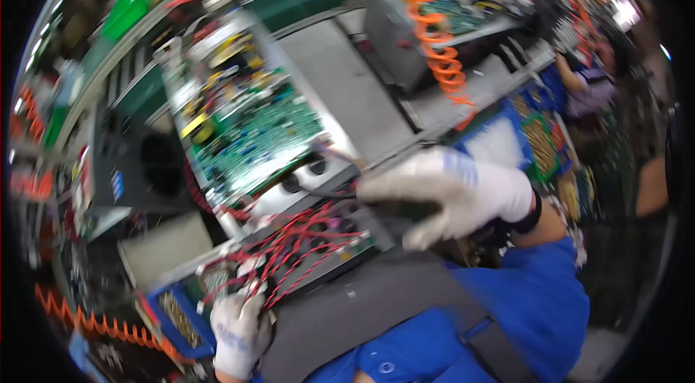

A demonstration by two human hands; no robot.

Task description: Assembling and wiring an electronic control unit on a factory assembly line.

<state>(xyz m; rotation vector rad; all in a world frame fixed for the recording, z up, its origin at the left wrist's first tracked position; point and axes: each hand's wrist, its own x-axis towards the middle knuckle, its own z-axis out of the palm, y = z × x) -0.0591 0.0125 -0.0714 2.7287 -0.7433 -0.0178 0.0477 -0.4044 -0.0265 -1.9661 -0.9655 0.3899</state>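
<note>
Bench [344, 86], orange hose [433, 19] beyond red wires [295, 237]

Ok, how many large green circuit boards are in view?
2: the nearer board left of centre, another board at upper right, beside the orange coiled cord. More may be hidden in the blur.

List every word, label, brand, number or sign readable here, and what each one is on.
None can be read.
Right white glove: blue print, too blurred to read.
Left white glove: blue print, likewise blurred.
Dark grey housing: blue-and-white patch, too small to tell whether it bears text.
</note>
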